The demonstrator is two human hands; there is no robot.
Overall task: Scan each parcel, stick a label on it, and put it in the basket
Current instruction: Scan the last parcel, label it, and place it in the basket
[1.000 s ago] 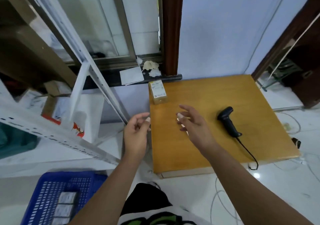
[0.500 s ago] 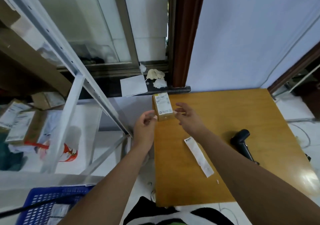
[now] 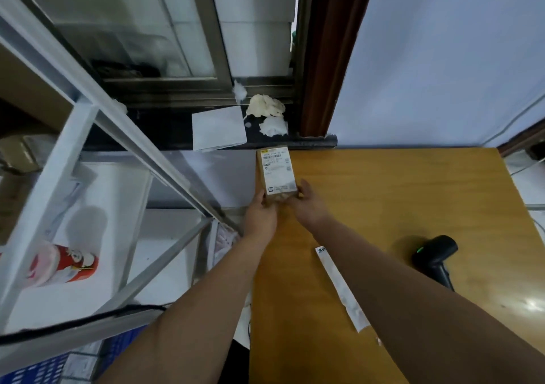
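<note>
Pale blue wall closes off the far side, and a white metal shelf rack (image 3: pixel 73 135) slants across the left. Beside it stands the yellow wooden tabletop (image 3: pixel 398 206). Low at the left, half hidden under the rack's rail, a corner of the blue basket (image 3: pixel 38 369) shows. A black scanner (image 3: pixel 436 256) lies toward the right near side, with a white label strip (image 3: pixel 342 292) lying between it and the left edge.

The small brown parcel (image 3: pixel 277 174) sits at the far left corner, printed face up, its long axis pointing straight away from the person. Both hands grasp its near end: the left hand (image 3: pixel 261 215) curls round the left corner and the right hand (image 3: pixel 309 206) clasps the right side. Just left of it the tabletop drops off, so I'd draw it back and rightward over bare wood. The scanner is nearer the right arm and the basket nearer the left.
</note>
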